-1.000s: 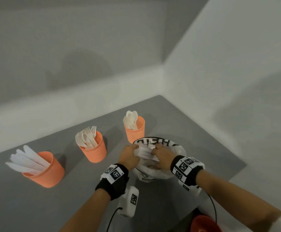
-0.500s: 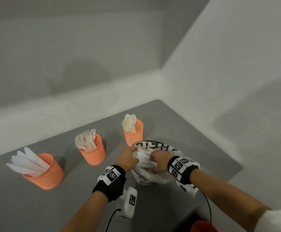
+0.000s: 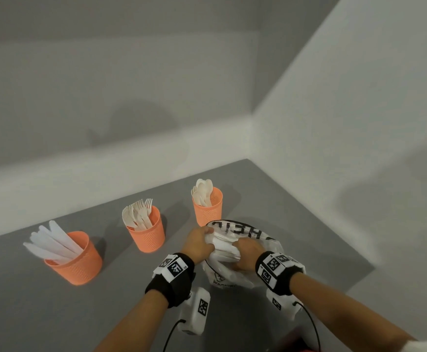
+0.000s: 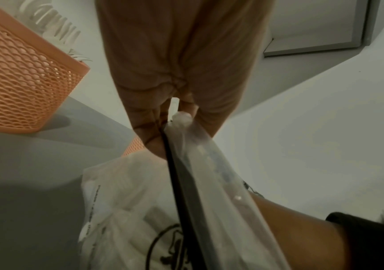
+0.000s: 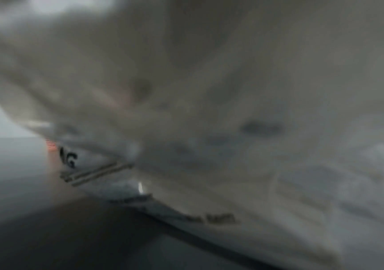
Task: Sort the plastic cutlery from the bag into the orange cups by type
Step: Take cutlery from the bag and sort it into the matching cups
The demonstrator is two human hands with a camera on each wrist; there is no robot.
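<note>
A clear plastic bag (image 3: 258, 237) with black lettering lies on the grey table, white cutlery (image 3: 224, 246) showing at its mouth. My left hand (image 3: 197, 243) grips the bag's left edge; the left wrist view shows fingers pinching the bag (image 4: 200, 146). My right hand (image 3: 246, 254) is curled over the cutlery at the bag's mouth. Three orange mesh cups stand in a row: knives cup (image 3: 76, 260) far left, forks cup (image 3: 147, 231) in the middle, spoons cup (image 3: 208, 208) right behind the bag. The right wrist view is filled by blurred bag (image 5: 209, 127).
The grey table (image 3: 42, 313) sits in a corner, white walls behind and to the right. Its right edge (image 3: 359, 262) runs close to the bag. A red object (image 3: 293, 348) peeks in at the bottom edge. Cables trail from both wrist cameras.
Both hands stay at the bag's mouth; the right hand has closed in over the white cutlery there. The head camera has tilted slightly. The cups have not moved.
</note>
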